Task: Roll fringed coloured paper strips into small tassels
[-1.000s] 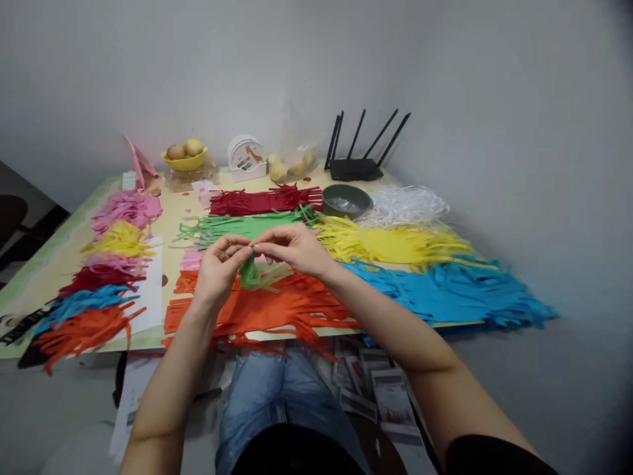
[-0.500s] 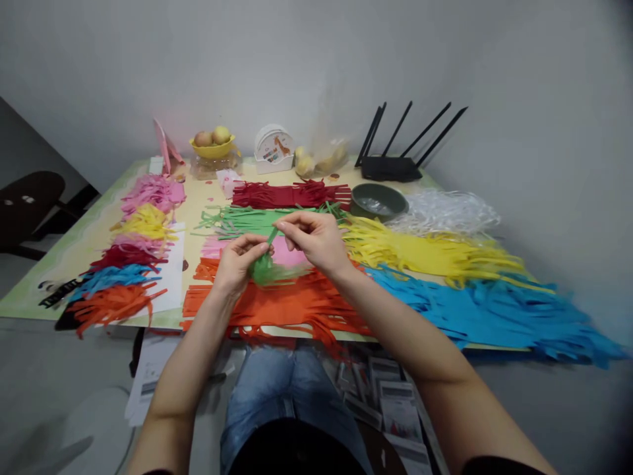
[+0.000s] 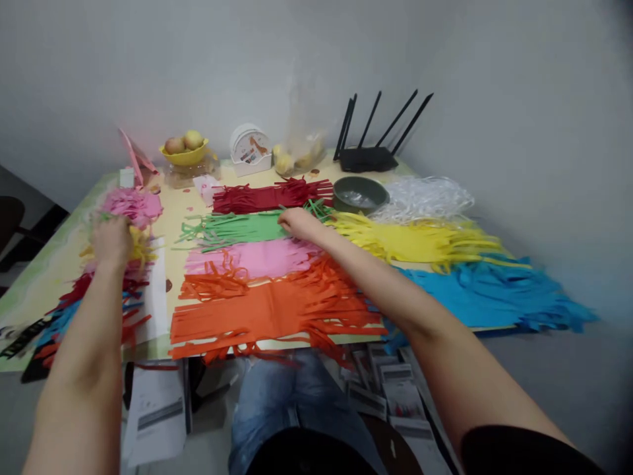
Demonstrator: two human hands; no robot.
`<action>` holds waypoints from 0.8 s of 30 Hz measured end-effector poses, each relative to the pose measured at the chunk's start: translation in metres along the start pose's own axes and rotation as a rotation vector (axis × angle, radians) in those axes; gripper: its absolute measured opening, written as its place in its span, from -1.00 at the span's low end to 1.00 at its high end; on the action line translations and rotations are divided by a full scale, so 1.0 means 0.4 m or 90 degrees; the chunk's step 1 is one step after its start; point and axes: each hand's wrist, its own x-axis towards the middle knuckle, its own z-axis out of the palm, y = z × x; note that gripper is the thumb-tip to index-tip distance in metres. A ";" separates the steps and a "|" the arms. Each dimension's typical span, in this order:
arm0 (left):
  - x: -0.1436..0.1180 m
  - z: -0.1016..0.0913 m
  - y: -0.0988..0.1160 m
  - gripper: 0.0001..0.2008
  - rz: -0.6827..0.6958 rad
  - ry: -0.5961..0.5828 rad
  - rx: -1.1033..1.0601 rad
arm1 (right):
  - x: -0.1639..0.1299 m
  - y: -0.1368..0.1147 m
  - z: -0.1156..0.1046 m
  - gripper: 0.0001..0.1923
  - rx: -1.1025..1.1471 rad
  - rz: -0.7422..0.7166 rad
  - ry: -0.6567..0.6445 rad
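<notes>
My left hand (image 3: 111, 239) is over the row of tassels at the table's left side, its fingers closed. Bits of green from a tassel (image 3: 105, 216) show at the fingertips, blurred by motion. Close by lie pink tassels (image 3: 132, 206) and yellow tassels (image 3: 142, 245). My right hand (image 3: 301, 224) has its fingers curled above the right part of the green fringed sheet (image 3: 242, 227); what they may hold is hidden. Below that sheet lie a pink fringed sheet (image 3: 267, 257) and an orange fringed sheet (image 3: 262, 310). A dark red fringed sheet (image 3: 270, 198) lies behind.
Yellow (image 3: 410, 241) and blue fringed sheets (image 3: 465, 293) spread across the right side. Behind them are a dark green bowl (image 3: 361, 192), white strips (image 3: 428, 198) and a black router (image 3: 368, 158). A yellow fruit bowl (image 3: 184, 155) stands at the back left.
My hands have parted from the green tassel they both worked on. The left moved far left with green at its fingers; the right lowered onto the green sheet. The view shifted.
</notes>
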 end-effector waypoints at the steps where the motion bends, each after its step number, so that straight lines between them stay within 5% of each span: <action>1: -0.014 0.021 -0.017 -0.78 -0.004 -0.027 0.006 | 0.009 0.011 0.014 -0.67 -0.015 -0.002 -0.027; 4: -0.044 0.086 -0.024 -0.69 0.021 -0.027 0.008 | 0.021 0.048 0.041 -0.70 -0.051 -0.024 -0.099; 7: -0.041 0.159 0.073 -0.78 0.121 0.008 -0.071 | 0.016 0.076 0.050 -0.67 -0.069 -0.057 -0.145; 9: -0.039 0.226 0.193 -0.87 0.181 -0.095 -0.157 | 0.011 0.083 0.050 -0.63 -0.076 -0.065 -0.159; 11: -0.053 0.308 0.324 -0.94 0.242 -0.298 -0.204 | 0.007 0.083 0.049 -0.64 -0.079 -0.064 -0.161; 15: -0.110 0.461 0.501 -0.86 0.322 -0.462 -0.221 | 0.003 0.081 0.047 -0.71 -0.069 -0.046 -0.144; 18: -0.131 0.519 0.530 -0.83 0.323 -0.510 -0.202 | 0.001 0.086 0.046 -0.73 -0.049 -0.030 -0.125; 24: -0.114 0.536 0.508 -0.82 0.279 -0.522 -0.175 | -0.002 0.096 0.041 -0.79 -0.011 0.003 -0.099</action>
